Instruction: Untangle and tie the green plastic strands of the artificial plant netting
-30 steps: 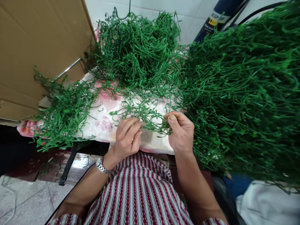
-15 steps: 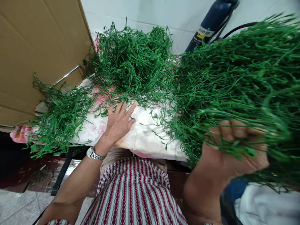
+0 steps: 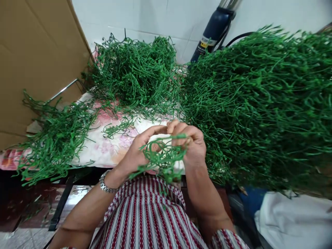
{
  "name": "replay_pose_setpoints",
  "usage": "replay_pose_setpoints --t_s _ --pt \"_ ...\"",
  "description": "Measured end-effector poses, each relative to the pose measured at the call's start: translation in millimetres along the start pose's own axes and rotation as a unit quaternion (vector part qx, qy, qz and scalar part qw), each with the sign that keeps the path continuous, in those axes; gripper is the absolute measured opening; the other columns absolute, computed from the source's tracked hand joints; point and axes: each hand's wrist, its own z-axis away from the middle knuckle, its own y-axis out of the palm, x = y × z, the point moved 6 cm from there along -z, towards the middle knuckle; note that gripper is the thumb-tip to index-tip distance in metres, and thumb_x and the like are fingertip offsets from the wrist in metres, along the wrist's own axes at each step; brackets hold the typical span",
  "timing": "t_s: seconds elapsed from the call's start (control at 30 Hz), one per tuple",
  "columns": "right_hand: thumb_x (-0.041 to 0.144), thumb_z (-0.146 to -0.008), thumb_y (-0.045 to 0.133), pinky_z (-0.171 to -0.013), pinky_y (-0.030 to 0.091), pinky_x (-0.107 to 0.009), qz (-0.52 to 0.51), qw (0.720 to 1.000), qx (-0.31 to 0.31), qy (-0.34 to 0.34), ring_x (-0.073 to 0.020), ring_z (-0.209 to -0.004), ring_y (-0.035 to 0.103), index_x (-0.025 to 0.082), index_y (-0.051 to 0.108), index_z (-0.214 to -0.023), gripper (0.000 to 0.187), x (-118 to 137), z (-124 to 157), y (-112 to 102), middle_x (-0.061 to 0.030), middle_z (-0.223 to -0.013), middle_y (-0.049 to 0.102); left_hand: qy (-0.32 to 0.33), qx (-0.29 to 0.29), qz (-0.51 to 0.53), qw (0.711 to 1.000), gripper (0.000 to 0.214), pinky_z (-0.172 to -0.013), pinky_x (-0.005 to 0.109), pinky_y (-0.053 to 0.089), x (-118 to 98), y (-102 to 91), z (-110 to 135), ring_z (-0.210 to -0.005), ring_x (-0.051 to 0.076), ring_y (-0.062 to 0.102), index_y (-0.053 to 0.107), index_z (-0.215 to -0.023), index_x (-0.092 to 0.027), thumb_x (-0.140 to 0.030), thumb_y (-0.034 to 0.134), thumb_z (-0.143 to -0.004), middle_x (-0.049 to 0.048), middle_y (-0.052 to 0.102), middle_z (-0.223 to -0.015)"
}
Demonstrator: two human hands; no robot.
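A small cluster of green plastic stems [image 3: 160,159] hangs between both hands over the near edge of the cloth-covered table [image 3: 109,152]. My left hand [image 3: 137,152], with a metal watch on its wrist, has its fingers curled onto the cluster from the left. My right hand [image 3: 190,145] pinches the same cluster from the right, fingers bent over its top. A big heap of green stems [image 3: 259,107] rises just right of my hands. Another mound of stems [image 3: 135,72] sits at the back of the table.
A flatter pile of green stems [image 3: 57,135] lies at the table's left end. A large cardboard sheet [image 3: 33,65] leans at the left. A dark blue cylinder [image 3: 212,33] stands against the white tiled wall. White cloth [image 3: 293,221] lies at the lower right.
My right hand came back from the big heap on the right with a cluster of stems. My left hand lifted off the cloth and closed on that cluster. The camera tilted slightly.
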Motion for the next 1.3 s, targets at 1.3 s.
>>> replay_pose_setpoints --t_s 1.3 --pt "0.032 -0.081 0.055 -0.079 0.037 -0.036 0.435 0.889 0.139 0.041 -0.0198 -0.085 0.052 0.019 0.056 -0.088 0.014 -5.8 37.1 -14.3 -0.0045 -0.086 0.061 0.083 -0.050 -0.294 0.951 0.034 -0.088 0.039 0.042 -21.8 -13.4 30.5 -0.096 0.020 0.054 0.055 -0.103 -0.015 -0.007 0.047 -0.071 0.0079 0.062 -0.099"
